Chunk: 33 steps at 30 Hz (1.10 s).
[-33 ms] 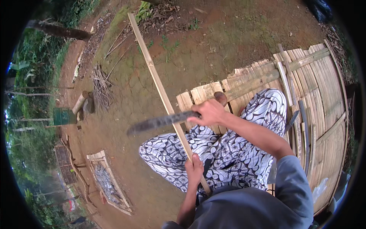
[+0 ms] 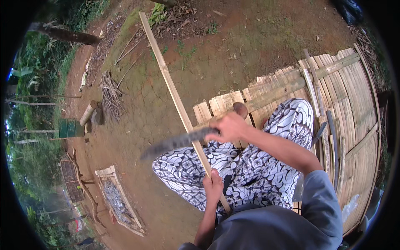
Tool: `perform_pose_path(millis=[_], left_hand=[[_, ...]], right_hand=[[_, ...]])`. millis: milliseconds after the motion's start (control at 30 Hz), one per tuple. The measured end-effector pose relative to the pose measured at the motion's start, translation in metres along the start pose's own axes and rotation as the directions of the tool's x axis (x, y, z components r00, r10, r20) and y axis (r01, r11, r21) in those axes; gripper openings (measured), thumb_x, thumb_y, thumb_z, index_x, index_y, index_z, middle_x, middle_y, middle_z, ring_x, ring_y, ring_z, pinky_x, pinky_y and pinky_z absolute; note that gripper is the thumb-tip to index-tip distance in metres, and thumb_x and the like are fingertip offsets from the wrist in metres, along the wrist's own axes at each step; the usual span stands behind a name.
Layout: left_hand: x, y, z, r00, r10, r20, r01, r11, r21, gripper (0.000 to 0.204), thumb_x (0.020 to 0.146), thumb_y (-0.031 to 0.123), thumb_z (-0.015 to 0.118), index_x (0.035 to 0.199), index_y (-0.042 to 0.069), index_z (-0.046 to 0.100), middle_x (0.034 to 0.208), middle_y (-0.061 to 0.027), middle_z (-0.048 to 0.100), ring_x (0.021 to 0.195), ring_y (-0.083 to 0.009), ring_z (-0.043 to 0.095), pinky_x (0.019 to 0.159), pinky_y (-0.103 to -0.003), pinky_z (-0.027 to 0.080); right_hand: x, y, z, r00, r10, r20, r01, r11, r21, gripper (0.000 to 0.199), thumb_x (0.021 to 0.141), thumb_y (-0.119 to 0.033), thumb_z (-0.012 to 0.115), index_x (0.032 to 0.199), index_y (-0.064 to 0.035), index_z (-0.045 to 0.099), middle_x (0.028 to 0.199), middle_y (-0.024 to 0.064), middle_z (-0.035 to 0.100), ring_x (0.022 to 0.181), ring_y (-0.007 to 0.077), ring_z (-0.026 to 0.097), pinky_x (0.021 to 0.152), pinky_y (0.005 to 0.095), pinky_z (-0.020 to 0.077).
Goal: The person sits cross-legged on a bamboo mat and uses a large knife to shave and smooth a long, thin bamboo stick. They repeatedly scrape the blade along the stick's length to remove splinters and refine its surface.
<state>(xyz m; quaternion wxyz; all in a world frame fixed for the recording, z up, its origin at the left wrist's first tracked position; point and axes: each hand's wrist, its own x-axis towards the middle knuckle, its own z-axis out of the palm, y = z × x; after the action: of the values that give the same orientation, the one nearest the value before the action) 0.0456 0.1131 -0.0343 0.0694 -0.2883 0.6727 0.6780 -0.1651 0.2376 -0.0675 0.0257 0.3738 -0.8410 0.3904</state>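
My right hand (image 2: 229, 128) is closed round the handle of a machete, whose brown rounded butt (image 2: 240, 109) sticks out behind the fist. The dark machete blade (image 2: 179, 142) points left and lies across a long, straight, pale wooden strip (image 2: 166, 77), slightly blurred by motion. Lower down, my left hand (image 2: 213, 186) grips the same strip near its close end, thumb on top. The strip slants from my lap up and away to the far left. Beneath both hands are my crossed legs in black-and-white patterned trousers (image 2: 266, 166).
I sit on a slatted bamboo platform (image 2: 354, 96); loose strips (image 2: 326, 154) and another dark blade (image 2: 318, 133) lie on it at my right. On the earth ground are a stick bundle (image 2: 110, 96), cut logs (image 2: 88, 112), a green container (image 2: 68, 128) and a wood-framed ash bed (image 2: 116, 200).
My right hand and the machete have shifted slightly down the strip, toward my left hand. My left hand and the strip hold nearly the same place.
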Motion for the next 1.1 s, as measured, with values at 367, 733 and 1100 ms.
perform_pose_path(millis=[367, 733, 1100], left_hand=[[-0.005, 0.005, -0.003, 0.998, -0.056, 0.001, 0.056, 0.996, -0.072, 0.033, 0.102, 0.032, 0.040, 0.078, 0.009, 0.042, 0.059, 0.0065, 0.027, 0.044, -0.0018, 0.026, 0.039, -0.020, 0.022], [-0.003, 0.006, -0.006, 0.985, -0.103, 0.138, 0.123, 0.982, -0.144, 0.036, 0.103, 0.033, 0.037, 0.077, 0.009, 0.041, 0.060, 0.0069, 0.023, 0.044, -0.0026, 0.022, 0.038, -0.020, 0.019], [-0.005, 0.014, -0.005, 0.982, -0.087, 0.167, 0.113, 0.982, -0.152, 0.039, 0.102, 0.036, 0.038, 0.075, 0.009, 0.040, 0.057, 0.0072, 0.022, 0.044, -0.0029, 0.023, 0.039, -0.021, 0.021]], right_hand=[[0.010, 0.010, 0.001, 0.980, 0.155, -0.126, -0.164, 0.984, -0.067, 0.055, 0.084, -0.062, 0.051, 0.071, -0.0095, 0.061, 0.046, 0.0088, 0.053, 0.042, 0.0277, 0.057, 0.041, 0.0379, 0.0446], [-0.003, -0.009, -0.009, 0.966, -0.254, 0.045, 0.256, 0.966, -0.032, 0.058, 0.079, -0.068, 0.053, 0.074, -0.0107, 0.063, 0.046, 0.0092, 0.053, 0.045, 0.0288, 0.059, 0.042, 0.0391, 0.0448], [-0.007, -0.011, -0.011, 0.930, -0.366, -0.042, 0.367, 0.930, 0.026, 0.054, 0.081, -0.065, 0.054, 0.069, -0.0124, 0.058, 0.046, 0.0047, 0.050, 0.040, 0.0247, 0.053, 0.040, 0.0380, 0.0415]])
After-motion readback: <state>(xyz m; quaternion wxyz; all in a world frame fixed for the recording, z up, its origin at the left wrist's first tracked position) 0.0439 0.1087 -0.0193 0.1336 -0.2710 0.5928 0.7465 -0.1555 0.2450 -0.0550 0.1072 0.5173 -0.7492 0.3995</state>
